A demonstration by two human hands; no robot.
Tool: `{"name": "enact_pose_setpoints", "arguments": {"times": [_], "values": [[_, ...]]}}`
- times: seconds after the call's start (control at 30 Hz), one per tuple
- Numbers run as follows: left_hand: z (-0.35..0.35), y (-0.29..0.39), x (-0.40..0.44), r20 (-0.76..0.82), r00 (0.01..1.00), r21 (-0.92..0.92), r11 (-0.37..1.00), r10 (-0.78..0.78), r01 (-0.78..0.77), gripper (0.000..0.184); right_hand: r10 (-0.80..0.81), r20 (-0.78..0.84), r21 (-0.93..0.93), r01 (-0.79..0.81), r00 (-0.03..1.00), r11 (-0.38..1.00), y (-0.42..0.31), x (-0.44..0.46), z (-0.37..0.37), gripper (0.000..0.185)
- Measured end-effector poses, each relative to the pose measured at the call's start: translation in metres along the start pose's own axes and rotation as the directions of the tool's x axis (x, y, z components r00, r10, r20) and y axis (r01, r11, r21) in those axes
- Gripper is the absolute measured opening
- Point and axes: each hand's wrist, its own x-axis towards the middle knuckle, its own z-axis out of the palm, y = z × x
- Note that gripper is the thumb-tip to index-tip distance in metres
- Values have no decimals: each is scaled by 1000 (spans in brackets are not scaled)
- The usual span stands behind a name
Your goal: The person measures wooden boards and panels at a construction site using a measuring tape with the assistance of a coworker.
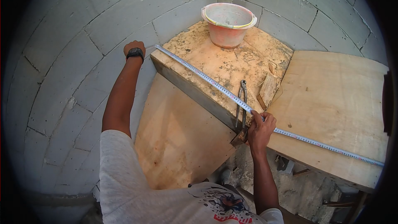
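Observation:
A white tape measure (209,79) stretches diagonally across the rough wooden box top and on over the plywood sheet at right. My right hand (261,128) is closed around the tape at the box's near corner, thumb and fingers pinching it. My left hand (134,49), with a black watch on its wrist, is a fist beside the block wall. Something thin and pale runs from this fist towards the tape's far end; I cannot make out what it is. Metal end-cutting pincers (243,99) lie under the tape, just beyond my right hand.
A pinkish-white bucket (227,35) stands at the back of the box top (199,41). A wood offcut (267,89) lies near its right edge. Plywood (327,95) extends right, and another sheet (170,141) slopes below. Grey block walls (120,14) enclose the corner.

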Motion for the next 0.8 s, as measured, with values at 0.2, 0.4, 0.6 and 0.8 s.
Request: {"name": "enact_pose_setpoints", "arguments": {"times": [0.2, 0.4, 0.6, 0.8], "values": [[2, 2, 13, -8, 1000, 14, 1000, -11, 12, 30, 10, 16, 1, -10, 1000, 1000, -2, 0, -1, 25], [4, 5, 23, -41, 999, 4, 1000, -29, 29, 30, 8, 12, 5, -8, 1000, 1000, -1, 0, 0, 25], [11, 4, 38, -5, 1000, 35, 999, -26, 26, 29, 4, 15, 9, -4, 1000, 1000, -2, 1, -1, 25], [14, 2, 40, -6, 1000, 37, 999, -29, 29, 29, -5, 3, 6, 5, 1000, 1000, -3, 1, -1, 24]]}}
